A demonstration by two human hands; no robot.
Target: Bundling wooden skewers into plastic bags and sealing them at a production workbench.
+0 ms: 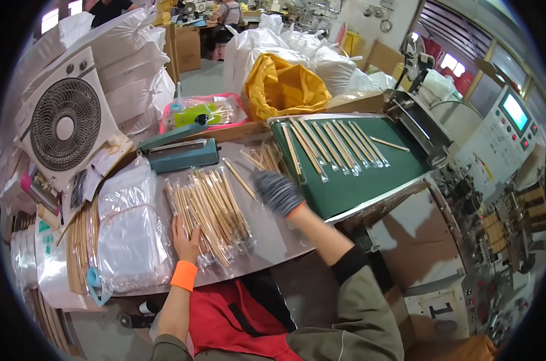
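Stick packs (210, 210) are piled on the table (273, 237) just left of centre, left hand (186, 240) at the pile's left side, plastic bags (128, 231) further left. Conveyor belt (357, 189) is over to the right with a row of packs (340, 147) on it, right hand (277, 192) between pile and belt. Sack (288, 93) is top centre behind the belt, fan (65, 126) upper left.

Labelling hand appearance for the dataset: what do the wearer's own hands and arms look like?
Left hand: ungloved, wide bright orange wristband; olive-grey sleeve up the forearm. Right hand: grey-and-dark streaked glove, blurred, thin orange edge at wrist; olive-grey sleeve ending in a black cuff.
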